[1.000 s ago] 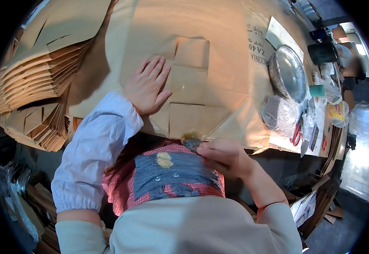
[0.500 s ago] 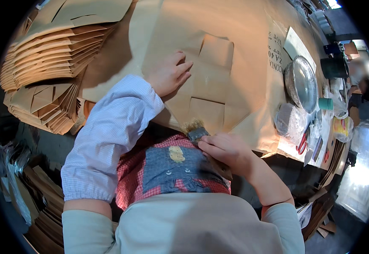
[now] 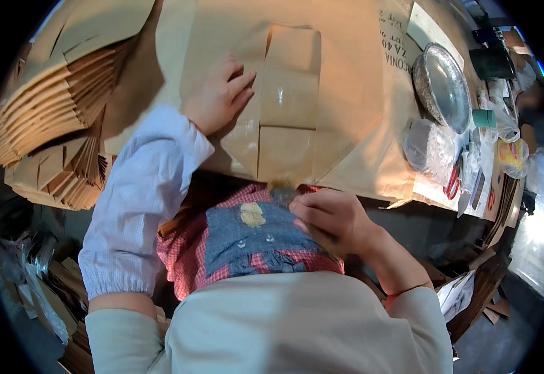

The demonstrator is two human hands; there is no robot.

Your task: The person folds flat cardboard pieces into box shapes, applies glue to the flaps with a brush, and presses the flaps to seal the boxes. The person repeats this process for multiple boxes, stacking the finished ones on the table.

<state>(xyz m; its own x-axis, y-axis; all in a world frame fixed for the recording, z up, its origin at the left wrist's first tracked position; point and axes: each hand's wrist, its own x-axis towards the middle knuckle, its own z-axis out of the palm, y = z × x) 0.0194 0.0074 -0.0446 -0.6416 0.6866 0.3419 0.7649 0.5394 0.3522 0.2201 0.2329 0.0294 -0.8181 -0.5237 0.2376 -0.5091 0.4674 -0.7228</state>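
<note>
Brush (image 3: 282, 196) clasped in fingers (image 3: 309, 204) of right hand (image 3: 335, 219), left hand (image 3: 217, 96) loosely splayed over brown paper (image 3: 348, 81); possible apron (image 3: 233, 240) smear from bristles (image 3: 280, 185) straying past near edge.

Open lane over the flat paper (image 3: 350, 81) between left hand (image 3: 217, 96) and bowl (image 3: 444, 84) — just low flaps (image 3: 284, 146). Left side blocked by the tall stack (image 3: 47, 118). Right edge crowded — bowl, plastic bundle (image 3: 429, 148), scissors (image 3: 452, 182). By near edge, middle: right hand (image 3: 332, 218) and brush (image 3: 282, 194) in the way.
</note>
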